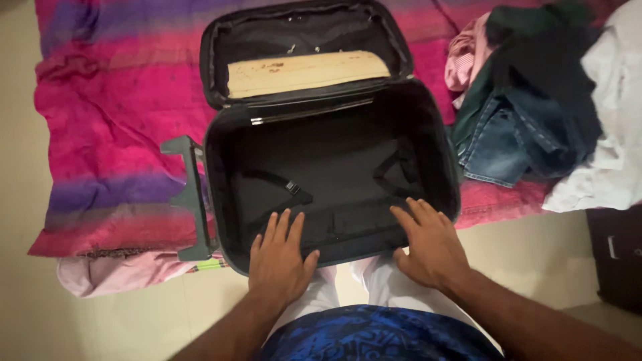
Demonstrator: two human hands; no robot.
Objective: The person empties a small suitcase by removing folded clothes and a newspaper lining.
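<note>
In the head view, an open black suitcase (331, 180) lies on a pink and purple blanket (114, 127), at the centre of the picture. The left hand (279, 257) rests flat on its near rim at 7 o'clock, fingers spread and holding nothing. The right hand (431, 244) lies the same way at 5 o'clock. A pile of clothes (535, 113) sits at 2 o'clock.

We see a pale tiled floor (120, 321), a bed spread with a pink and purple striped sheet (114, 113), and what may be a dark cabinet (618, 257) at the right edge.
</note>
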